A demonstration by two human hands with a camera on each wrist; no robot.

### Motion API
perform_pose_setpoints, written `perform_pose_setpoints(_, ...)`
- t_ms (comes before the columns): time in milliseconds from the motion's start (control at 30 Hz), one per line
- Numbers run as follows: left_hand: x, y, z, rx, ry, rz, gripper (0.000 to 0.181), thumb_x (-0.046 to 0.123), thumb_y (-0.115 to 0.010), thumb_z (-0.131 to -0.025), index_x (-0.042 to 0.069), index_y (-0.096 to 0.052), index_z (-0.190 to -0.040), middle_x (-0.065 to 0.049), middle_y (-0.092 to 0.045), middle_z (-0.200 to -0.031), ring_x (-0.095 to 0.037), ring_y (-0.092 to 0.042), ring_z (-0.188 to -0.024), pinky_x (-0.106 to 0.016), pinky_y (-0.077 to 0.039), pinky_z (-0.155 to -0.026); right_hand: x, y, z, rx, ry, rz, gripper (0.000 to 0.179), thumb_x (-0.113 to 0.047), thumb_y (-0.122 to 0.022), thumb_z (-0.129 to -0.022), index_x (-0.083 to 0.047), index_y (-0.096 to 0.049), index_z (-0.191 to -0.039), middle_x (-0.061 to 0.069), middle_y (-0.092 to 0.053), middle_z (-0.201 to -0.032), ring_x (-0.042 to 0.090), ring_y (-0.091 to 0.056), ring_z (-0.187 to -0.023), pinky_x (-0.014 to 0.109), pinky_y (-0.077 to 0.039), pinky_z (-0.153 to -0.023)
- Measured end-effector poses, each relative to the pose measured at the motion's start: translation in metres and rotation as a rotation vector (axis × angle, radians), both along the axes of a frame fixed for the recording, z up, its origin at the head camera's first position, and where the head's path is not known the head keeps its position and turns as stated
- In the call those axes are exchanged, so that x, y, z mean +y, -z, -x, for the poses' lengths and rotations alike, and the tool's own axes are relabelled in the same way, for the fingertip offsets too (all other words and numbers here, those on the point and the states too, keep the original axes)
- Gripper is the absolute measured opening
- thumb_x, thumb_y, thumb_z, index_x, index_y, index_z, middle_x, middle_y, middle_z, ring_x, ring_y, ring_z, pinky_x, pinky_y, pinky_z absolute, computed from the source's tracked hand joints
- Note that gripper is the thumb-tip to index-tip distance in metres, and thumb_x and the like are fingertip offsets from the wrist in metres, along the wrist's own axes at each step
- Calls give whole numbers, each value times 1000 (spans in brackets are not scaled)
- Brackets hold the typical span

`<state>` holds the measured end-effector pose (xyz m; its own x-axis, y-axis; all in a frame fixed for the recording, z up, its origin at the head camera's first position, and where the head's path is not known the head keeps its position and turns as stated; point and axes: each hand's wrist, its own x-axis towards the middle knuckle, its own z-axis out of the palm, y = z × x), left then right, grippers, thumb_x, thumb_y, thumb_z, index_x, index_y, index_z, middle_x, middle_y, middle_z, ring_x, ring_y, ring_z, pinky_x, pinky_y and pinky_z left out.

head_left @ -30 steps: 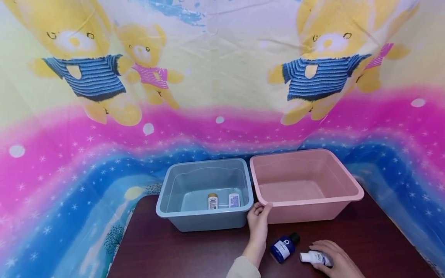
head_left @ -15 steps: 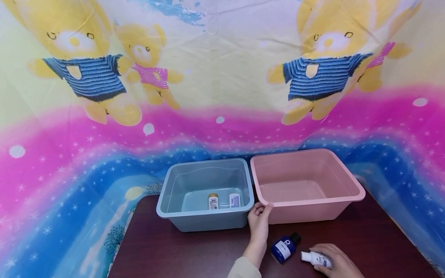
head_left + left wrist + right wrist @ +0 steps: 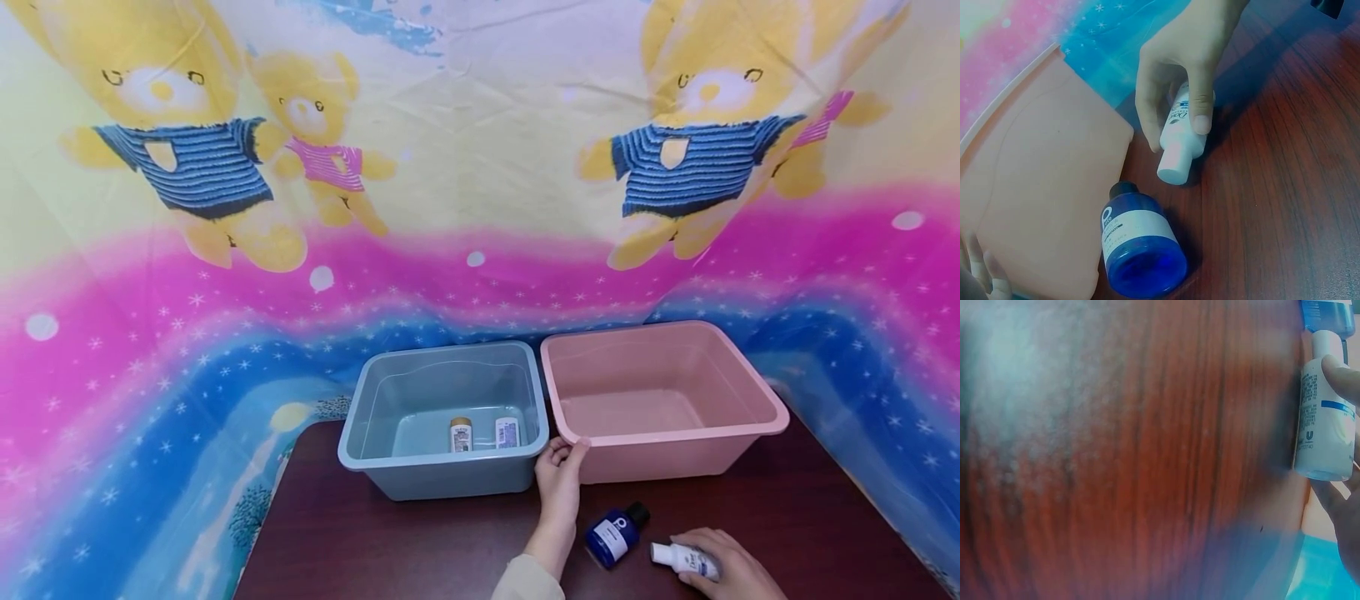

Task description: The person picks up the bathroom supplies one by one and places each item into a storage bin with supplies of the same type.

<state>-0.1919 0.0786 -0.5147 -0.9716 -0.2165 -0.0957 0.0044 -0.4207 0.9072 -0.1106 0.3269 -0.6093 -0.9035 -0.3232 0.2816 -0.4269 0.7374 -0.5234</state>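
In the head view my right hand [image 3: 725, 562] grips a small white bottle [image 3: 686, 560] that lies on its side on the table. Thumb and fingers wrap the bottle's body, and its white cap points left. The left wrist view shows "Dove" lettering on this white bottle [image 3: 1179, 125]. Just left of it lies a dark blue bottle [image 3: 611, 537] with a white label and black cap. My left hand [image 3: 557, 479] holds the front left corner of the pink basin [image 3: 652, 458], its thumb at the rim and the other fingers curled beside the blue-grey basin [image 3: 450, 479].
Inside the blue-grey basin lie a gold-capped white bottle [image 3: 461, 435] and another small white bottle [image 3: 506, 433]. Both basins stand side by side at the back of the dark reddish wooden table [image 3: 390, 542]. A bear-printed cloth [image 3: 465, 167] hangs behind them.
The right hand and the white bottle have shifted very slightly to the right, and the bottle has turned a little so its lettering shows. The left hand stays at the basin corner.
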Motion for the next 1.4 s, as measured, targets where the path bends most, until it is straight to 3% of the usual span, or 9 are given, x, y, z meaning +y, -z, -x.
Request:
perform_pose_setpoints(567, -1, 0, -1, -21, 22, 0, 21, 12, -74, -84, 1, -61, -96, 3, -53, -76, -10, -49, -71, -20, -41, -62, -1, -14, -6, -156, 62, -21, 45, -40, -83, -76, -16, -71, -112, -11, -65, -102, -3, -50, -89, 24, -45, -69)
perform_pose_setpoints(800, -2, -2, -1, -20, 25, -8, 21, 12, -74, -84, 1, -60, -96, 4, -51, -75, -9, -47, -69, -19, -39, -60, -2, -17, -7, -70, 61, -28, 43, -35, -85, -74, -16, -72, -110, -13, -64, -101, -3, -51, -88, 24, -44, -66)
perform_pose_setpoints(1100, 0, -4, -1, -9, 14, -14, 20, 10, -74, -83, 0, -61, -95, 3, -52, -76, -9, -47, -69, -19, -39, -60, -3, -25, -8, -112, 87, -45, 42, -37, -84, -76, -18, -71, -111, -11, -65, -101, -3, -50, -87, 25, -45, -68)
perform_pose_setpoints(1400, 2, -2, 1, 17, -21, 0, 22, 7, -75, -80, -2, -60, -93, 0, -56, -79, -10, -51, -73, -18, -43, -67, -7, -35, -8, -178, 170, -68, 43, -37, -84, -75, -21, -71, -113, -11, -64, -104, -2, -51, -89, 26, -47, -71)
